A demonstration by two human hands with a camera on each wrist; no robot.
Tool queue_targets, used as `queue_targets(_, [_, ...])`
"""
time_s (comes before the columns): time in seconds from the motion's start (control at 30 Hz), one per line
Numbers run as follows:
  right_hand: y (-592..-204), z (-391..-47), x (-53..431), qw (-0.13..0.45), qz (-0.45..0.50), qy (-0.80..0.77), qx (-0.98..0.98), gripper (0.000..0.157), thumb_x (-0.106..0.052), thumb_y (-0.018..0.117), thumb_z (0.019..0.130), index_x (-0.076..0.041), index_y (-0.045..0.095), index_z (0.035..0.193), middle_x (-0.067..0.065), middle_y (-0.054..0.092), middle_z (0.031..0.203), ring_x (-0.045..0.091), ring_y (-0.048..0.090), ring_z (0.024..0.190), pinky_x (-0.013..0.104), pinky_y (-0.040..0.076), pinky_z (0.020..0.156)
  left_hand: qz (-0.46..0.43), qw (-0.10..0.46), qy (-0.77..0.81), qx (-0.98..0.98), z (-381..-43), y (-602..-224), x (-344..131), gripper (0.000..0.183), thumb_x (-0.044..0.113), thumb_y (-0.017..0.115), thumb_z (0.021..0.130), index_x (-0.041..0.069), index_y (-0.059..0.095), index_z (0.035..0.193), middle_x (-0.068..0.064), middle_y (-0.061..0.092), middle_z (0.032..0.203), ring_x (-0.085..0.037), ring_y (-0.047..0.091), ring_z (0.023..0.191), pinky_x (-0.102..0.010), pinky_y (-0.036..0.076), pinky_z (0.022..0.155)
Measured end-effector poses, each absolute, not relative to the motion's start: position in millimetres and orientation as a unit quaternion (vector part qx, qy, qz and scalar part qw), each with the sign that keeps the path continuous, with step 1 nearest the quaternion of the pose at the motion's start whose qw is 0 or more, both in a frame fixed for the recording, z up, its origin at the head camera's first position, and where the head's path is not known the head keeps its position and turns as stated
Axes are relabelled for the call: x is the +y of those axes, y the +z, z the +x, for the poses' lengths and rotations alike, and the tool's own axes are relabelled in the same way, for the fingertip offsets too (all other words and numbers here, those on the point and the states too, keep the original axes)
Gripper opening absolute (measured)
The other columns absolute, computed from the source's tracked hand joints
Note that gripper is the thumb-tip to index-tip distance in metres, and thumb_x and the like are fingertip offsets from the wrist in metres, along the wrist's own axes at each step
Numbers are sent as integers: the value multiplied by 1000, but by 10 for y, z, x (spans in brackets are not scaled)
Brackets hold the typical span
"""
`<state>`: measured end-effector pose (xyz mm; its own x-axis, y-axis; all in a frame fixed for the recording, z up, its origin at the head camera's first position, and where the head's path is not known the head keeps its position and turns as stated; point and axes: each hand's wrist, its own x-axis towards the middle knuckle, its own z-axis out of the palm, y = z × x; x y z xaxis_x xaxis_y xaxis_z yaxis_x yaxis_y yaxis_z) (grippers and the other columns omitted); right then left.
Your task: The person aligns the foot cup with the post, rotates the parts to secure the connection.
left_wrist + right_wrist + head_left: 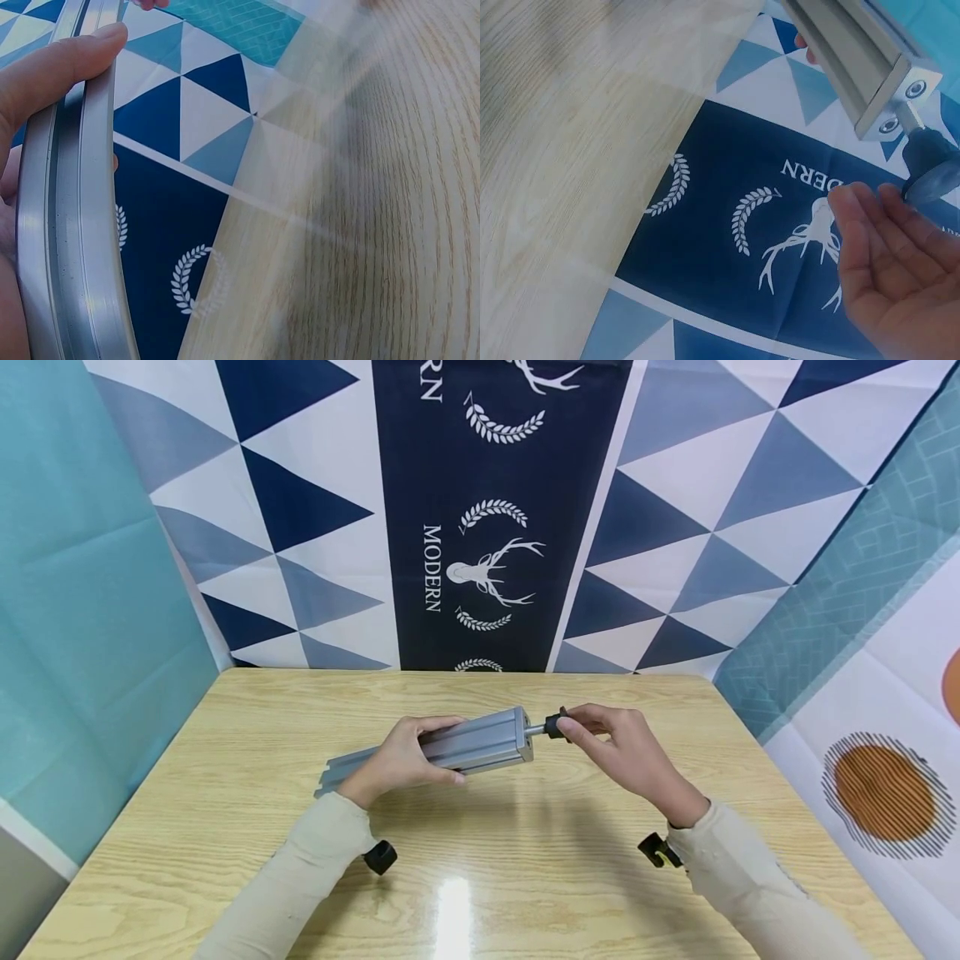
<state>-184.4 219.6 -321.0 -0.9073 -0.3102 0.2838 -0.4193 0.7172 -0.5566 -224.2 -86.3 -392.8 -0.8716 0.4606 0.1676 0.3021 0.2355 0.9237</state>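
A long grey aluminium profile (483, 739), grooved along its sides, is held slantwise above the table. My left hand (405, 756) grips it around the middle, with the thumb lying along the near side. From the square end plate (896, 97), which has screws in it, a short metal rod sticks out and carries a black levelling foot (555, 725). My right hand (618, 747) pinches this foot between thumb and fingers in the head view. In the right wrist view its other fingers (877, 232) lie below the foot, and the thumb's contact is out of sight.
Beneath the hands is a light wood-grain table (247, 718). A patterned cloth (480, 527) with triangles and a deer print hangs behind its far edge. Teal cloth (90, 610) stands at the left, and another printed cloth (862, 760) at the right.
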Motion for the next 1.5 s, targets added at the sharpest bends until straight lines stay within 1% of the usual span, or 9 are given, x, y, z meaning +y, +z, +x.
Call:
queue_targets(0.3, [-3137, -1828, 2252, 81, 255, 294, -917, 53, -33, 64, 92, -9, 52, 138, 10, 60, 131, 33, 62, 110, 51, 50, 86, 248, 63, 567, 783, -2270, -3936, -875, 71, 11, 90, 64, 21, 63, 129, -1, 59, 132, -19, 58, 112, -43, 44, 96])
queue_targets(0.43, [-3122, -1817, 2250, 130, 340, 246, -898, 66, -14, 76, 83, -13, 47, 142, 8, 52, 140, 28, 56, 121, 46, 47, 94, 244, 66, 569, 782, -2265, -3930, -878, 72, 12, 91, 63, 22, 63, 129, -1, 59, 132, -19, 58, 112, -42, 44, 96])
queue_targets(0.63, [-3141, -1843, 2238, 190, 428, 187, -864, 70, 7, 73, 78, -12, 49, 141, 11, 49, 142, 27, 50, 127, 34, 50, 89, 242, 66, 567, 785, -2262, -3927, -877, 72, 16, 91, 63, 22, 63, 129, -1, 59, 131, -19, 58, 111, -41, 44, 96])
queue_targets(0.77, [-3161, -1840, 2221, 177, 391, 209, -879, 59, -1, 70, 85, -7, 49, 140, 12, 57, 133, 27, 58, 118, 38, 52, 86, 237, 68, 566, 787, -2264, -3926, -874, 72, 16, 91, 63, 23, 63, 128, -1, 60, 129, -18, 59, 108, -40, 45, 93])
queue_targets(0.9, [-3182, -1837, 2165, 141, 291, 253, -912, 43, -25, 59, 96, -2, 55, 133, 10, 70, 110, 23, 69, 95, 43, 54, 76, 239, 67, 565, 787, -2268, -3926, -865, 71, 14, 91, 63, 23, 63, 128, -1, 61, 129, -18, 59, 107, -40, 46, 93])
queue_targets(1.03, [-3198, -1840, 2115, 120, 219, 280, -927, 46, -38, 51, 99, -1, 62, 124, 9, 72, 101, 21, 70, 85, 45, 54, 74, 243, 63, 560, 790, -2267, -3925, -858, 72, 14, 91, 63, 22, 63, 128, -1, 60, 129, -18, 59, 108, -40, 45, 93])
queue_targets(1.27, [-3186, -1820, 2160, 101, 230, 269, -930, 51, -39, 50, 100, -2, 53, 135, 15, 65, 121, 30, 67, 101, 50, 51, 84, 239, 64, 561, 790, -2268, -3920, -869, 73, 17, 91, 62, 24, 63, 128, 0, 60, 130, -18, 58, 108, -41, 45, 94])
queue_targets(1.4, [-3191, -1809, 2207, 112, 271, 234, -927, 62, -34, 62, 94, -8, 41, 146, 14, 52, 139, 33, 59, 115, 48, 50, 90, 233, 62, 563, 790, -2273, -3913, -873, 73, 19, 92, 62, 24, 63, 128, 0, 60, 130, -18, 58, 108, -41, 45, 94])
queue_targets(1.5, [-3200, -1820, 2221, 136, 318, 211, -914, 72, -19, 72, 87, -13, 36, 149, 10, 44, 147, 31, 52, 125, 46, 47, 95, 231, 61, 562, 792, -2273, -3915, -874, 73, 20, 92, 61, 24, 63, 128, 0, 60, 130, -17, 58, 108, -40, 45, 94])
